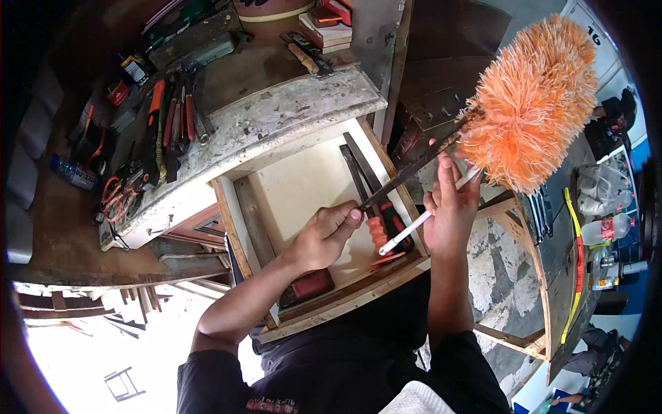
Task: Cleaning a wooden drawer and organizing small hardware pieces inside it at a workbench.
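Observation:
My left hand (331, 233) is closed around the near end of a long dark metal bar (414, 168), possibly a file. Its brown, rusty-looking far end meets the fluff of an orange microfibre duster (535, 103). In my right hand (447, 212) is the duster's white handle (408, 233), pinched between the fingers. Below both hands is a pulled-out wooden drawer (295, 181). Inside it, on the right, lie a chisel with an orange ribbed hand guard (376, 233) and a tool with a red and black handle (392, 220). A dark strip (254, 222) lies along the drawer's left side, and a dark red block (313, 284) near its front.
The worn bench top (289, 111) bears pliers (189, 116), a hammer-like tool with an orange grip (156, 98) and a wooden-handled tool (304, 58). Wrenches (540, 212), a yellow-red strip (579, 264) and bottles (607, 229) lie on the right-hand table. People are at the far right.

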{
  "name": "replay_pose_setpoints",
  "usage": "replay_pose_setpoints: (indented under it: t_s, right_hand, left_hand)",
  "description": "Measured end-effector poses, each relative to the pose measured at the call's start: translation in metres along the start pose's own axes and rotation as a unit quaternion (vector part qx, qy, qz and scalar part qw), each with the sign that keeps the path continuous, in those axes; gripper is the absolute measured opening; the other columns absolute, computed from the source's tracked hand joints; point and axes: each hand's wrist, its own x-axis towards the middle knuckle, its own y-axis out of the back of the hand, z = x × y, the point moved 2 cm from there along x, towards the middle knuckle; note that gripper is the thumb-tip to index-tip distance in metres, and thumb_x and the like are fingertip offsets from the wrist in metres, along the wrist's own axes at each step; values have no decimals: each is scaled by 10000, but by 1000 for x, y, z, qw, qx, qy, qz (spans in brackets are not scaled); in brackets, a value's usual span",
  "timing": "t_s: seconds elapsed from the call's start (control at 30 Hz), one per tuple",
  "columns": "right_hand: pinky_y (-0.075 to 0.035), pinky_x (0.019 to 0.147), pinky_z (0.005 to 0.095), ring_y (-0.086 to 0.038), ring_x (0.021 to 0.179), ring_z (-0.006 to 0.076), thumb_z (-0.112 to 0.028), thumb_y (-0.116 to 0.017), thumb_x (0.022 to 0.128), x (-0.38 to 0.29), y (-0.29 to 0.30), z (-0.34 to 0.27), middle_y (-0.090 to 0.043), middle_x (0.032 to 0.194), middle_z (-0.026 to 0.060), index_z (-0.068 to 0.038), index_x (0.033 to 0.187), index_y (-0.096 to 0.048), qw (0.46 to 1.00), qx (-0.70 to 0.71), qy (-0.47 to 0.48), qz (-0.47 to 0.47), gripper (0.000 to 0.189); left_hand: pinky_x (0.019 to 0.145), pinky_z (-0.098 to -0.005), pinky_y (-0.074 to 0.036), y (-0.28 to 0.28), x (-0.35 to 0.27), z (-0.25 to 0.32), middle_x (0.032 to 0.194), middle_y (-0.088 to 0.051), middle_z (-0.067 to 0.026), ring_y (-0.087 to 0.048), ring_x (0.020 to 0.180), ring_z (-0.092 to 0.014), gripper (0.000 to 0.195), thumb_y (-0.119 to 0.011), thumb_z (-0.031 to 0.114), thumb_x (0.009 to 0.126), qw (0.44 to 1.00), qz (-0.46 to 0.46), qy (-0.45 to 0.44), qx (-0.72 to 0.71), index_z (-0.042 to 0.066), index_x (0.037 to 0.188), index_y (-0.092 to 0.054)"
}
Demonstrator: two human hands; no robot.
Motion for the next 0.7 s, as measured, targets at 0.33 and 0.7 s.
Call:
replay_pose_setpoints:
  t_s: [0.33, 0.7]
  right_hand:
    - [-221, 464, 189, -253, 527, 40, -446, -437, 960, 9, 101, -1, -368, 716, -37, -155, 1020, -479, 988, 7, -35, -148, 300]
    - [-433, 719, 321, -507, 762, 166, -248, -488, 937, 47, 241, -21, -557, 891, 54, -42, 1087, -521, 958, -202, 143, -142, 257]
  left_hand:
    - [472, -232, -270, 33, -3, -4, 561, -352, 41, -303, 504, -58, 355, -379, 294, 1007, 987, 79, 54, -131, 76, 730, -426]
    - [430, -217, -240, 79, -49, -29, 610, -363, 38, -313, 472, -64, 283, -382, 285, 1004, 903, 169, 125, -375, 101, 806, -467]
